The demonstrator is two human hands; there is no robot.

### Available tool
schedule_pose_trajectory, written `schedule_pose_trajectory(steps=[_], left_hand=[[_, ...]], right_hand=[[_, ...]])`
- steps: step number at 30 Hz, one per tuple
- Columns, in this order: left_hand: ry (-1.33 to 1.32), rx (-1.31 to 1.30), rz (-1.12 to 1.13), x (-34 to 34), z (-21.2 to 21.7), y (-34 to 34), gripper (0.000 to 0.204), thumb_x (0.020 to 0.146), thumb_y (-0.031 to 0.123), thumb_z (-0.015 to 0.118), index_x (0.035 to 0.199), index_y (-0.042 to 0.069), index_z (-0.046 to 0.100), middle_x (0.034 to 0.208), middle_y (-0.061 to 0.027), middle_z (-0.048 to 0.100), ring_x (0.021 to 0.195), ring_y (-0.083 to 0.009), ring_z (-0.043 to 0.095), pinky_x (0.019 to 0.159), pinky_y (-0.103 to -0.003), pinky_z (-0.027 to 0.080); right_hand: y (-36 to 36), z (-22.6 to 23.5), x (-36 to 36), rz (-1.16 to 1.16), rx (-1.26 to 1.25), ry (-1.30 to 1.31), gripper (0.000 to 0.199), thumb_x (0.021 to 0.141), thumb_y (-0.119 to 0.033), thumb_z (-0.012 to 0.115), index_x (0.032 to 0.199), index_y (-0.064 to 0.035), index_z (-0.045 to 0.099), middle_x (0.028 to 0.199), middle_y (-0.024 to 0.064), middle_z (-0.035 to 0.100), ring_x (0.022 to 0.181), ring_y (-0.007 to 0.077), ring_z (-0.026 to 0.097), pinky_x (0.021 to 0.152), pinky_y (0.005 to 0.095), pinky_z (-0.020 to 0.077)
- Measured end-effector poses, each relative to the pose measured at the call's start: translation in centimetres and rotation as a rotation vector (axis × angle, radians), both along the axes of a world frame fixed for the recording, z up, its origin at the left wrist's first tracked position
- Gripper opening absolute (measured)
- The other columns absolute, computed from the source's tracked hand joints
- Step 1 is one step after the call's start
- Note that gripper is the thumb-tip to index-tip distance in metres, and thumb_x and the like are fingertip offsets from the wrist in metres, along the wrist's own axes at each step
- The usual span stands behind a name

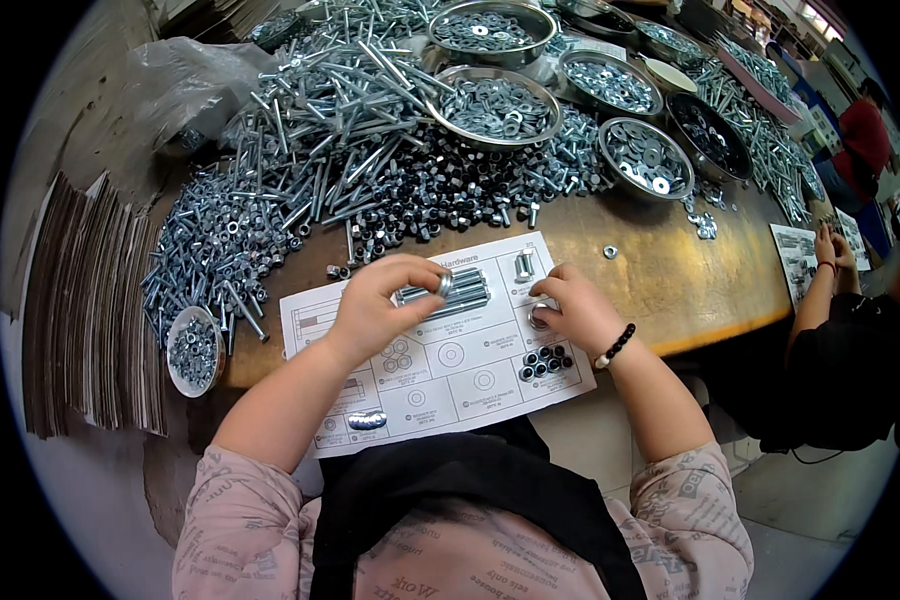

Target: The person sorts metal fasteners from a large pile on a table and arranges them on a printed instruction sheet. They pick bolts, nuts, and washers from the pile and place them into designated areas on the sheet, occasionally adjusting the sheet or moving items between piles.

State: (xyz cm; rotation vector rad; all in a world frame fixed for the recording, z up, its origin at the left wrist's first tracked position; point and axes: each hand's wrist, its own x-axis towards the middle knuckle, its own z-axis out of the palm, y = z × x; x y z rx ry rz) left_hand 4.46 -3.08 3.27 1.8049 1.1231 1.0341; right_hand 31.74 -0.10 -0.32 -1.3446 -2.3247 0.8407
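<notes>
Under the left hand [378, 305], a bundle of long bolts [460, 290] lies on the printed sheet [440, 375], fingers pinching its near end. Beside it, the right hand [575, 310] presses a washer [538, 320]. A careless nudge could scatter the black nuts [546, 362] just below.

Silver bolts [460, 290] on white printed sheet [440, 370]; black nuts [546, 362]; brown tabletop [670, 280].
</notes>
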Motion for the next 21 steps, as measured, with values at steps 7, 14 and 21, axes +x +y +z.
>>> schedule_pose_trajectory(steps=[7,14,21], left_hand=[[0.111,0.446,-0.064,1.4,1.6,-2.9,0.016,0.066,0.007,0.071,0.079,0.007,0.063,0.095,-0.0064,0.064,0.088,-0.0224,0.060,0.082,-0.036,0.043],[-0.089,0.330,-0.060,1.4,0.9,-4.1,0.017,0.066,0.007,0.072,0.082,0.006,0.065,0.091,-0.0084,0.065,0.087,-0.0240,0.061,0.080,-0.035,0.044],[-0.031,-0.354,-0.035,2.0,0.6,-5.1,0.042,0.070,0.001,0.068,0.109,0.002,0.055,0.095,-0.0094,0.063,0.085,-0.0165,0.060,0.075,-0.030,0.048]], right_hand=[[-4.0,5.5,-5.8,0.050,-0.763,0.777,0.032,0.083,-0.016,0.059,0.110,0.0015,0.054,0.087,0.0050,0.060,0.071,0.0090,0.058,0.061,0.0219,0.0466],[-5.1,4.3,-6.4,0.084,-0.998,0.969,0.030,0.086,-0.014,0.056,0.110,0.0038,0.053,0.088,0.0066,0.061,0.073,0.0120,0.060,0.062,0.0226,0.0478],[-4.0,3.0,-2.7,-0.190,-0.679,1.102,0.030,0.085,-0.012,0.055,0.111,0.0013,0.053,0.092,0.0109,0.061,0.072,0.0116,0.057,0.066,0.0236,0.0456]])
